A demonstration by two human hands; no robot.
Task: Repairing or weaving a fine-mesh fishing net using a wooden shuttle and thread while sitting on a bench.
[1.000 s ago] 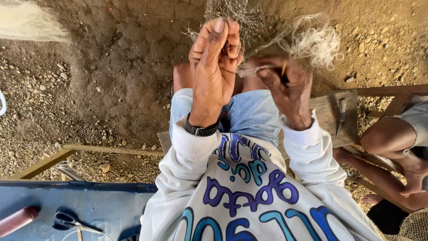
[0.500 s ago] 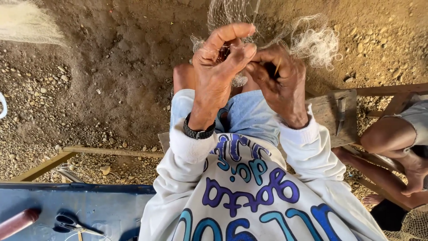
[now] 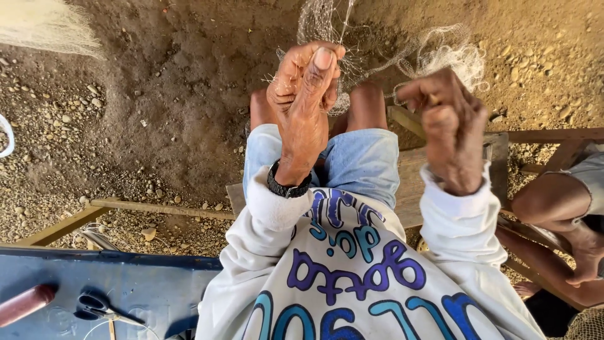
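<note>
White monofilament netting [image 3: 327,25] hangs at 12 o'clock over the person's knees, bunched into a frayed clump [image 3: 450,56] toward 1 o'clock. Left hand [image 3: 305,94] is closed, fingers pinching mesh strands with the thumb extended upward. Right hand [image 3: 450,126] is fisted around a thin strand leading to the clump. Step looks like knotting or mending one mesh. Next move likely needs the strand kept taut and a steady pinch. Scissors [image 3: 100,308] lie on the blue surface [image 3: 157,283] at 8 o'clock.
</note>
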